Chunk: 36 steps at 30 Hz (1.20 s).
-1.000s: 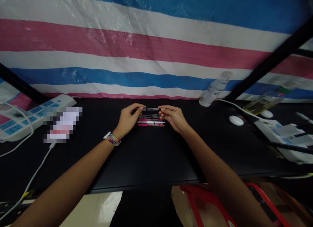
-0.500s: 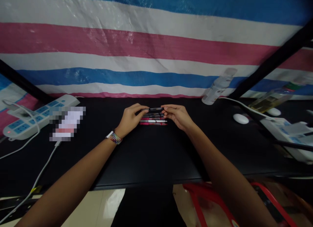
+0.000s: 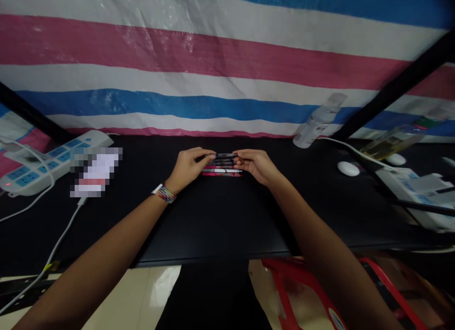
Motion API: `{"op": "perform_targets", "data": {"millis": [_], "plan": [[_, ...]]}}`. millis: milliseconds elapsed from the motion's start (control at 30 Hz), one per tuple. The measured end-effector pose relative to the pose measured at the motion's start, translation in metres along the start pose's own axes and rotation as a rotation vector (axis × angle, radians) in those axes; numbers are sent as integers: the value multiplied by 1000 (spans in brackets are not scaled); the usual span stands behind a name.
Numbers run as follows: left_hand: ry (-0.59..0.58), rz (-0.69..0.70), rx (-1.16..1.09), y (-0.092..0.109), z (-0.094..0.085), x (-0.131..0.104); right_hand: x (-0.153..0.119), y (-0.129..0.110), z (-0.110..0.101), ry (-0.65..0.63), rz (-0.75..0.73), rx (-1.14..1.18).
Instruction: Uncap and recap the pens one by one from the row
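Both my hands are out at twelve o'clock on the black surface (image 3: 213, 216), meeting over a little row of pens. My left hand (image 3: 187, 168) pinches one end of the black pen (image 3: 226, 155), fingers together on it, and my right hand (image 3: 257, 165) pinches the other end the same way. That pen lies level, crosswise, at the far edge of the row, and I cannot tell if it touches the surface. Just this side of it lie more pens, parallel and close together: dark ones, then a white pen (image 3: 222, 170), then a pink pen (image 3: 222, 174) nearest me. A beaded band (image 3: 163, 194) sits on my left wrist.

Off at ten o'clock there's a power strip (image 3: 46, 161) with a white cable (image 3: 53, 254) running down toward me. At two o'clock a clear bottle (image 3: 316, 123) leans near the striped tarp (image 3: 213, 59), and a white mouse (image 3: 348, 168) sits further right. A red stool (image 3: 295, 292) shows below the surface edge at five o'clock.
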<state>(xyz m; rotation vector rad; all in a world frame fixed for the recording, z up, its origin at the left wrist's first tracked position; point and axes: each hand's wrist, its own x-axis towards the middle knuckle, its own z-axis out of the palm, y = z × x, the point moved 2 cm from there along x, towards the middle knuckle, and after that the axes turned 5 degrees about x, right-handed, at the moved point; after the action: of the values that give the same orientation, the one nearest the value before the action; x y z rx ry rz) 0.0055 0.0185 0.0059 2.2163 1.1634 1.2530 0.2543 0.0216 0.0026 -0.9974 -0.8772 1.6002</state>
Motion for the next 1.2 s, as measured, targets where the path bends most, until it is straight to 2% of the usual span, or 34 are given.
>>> {"op": "perform_targets", "data": {"millis": [167, 367, 667, 933, 1067, 1200], "plan": [[39, 83, 81, 1, -3, 2, -3, -4, 1, -49, 5, -39], [-31, 94, 134, 4, -2, 1, -3, 2, 5, -47, -45, -65], [-17, -4, 35, -6, 3, 2, -1, 7, 7, -23, -44, -31], [105, -37, -27, -4, 1, 3, 2, 2, 3, -4, -78, -7], [66, -145, -64, -9, 3, 4, 3, 0, 1, 4, -99, -13], [124, -151, -148, -14, 3, 5, 4, -1, 1, 9, -112, 6]]}}
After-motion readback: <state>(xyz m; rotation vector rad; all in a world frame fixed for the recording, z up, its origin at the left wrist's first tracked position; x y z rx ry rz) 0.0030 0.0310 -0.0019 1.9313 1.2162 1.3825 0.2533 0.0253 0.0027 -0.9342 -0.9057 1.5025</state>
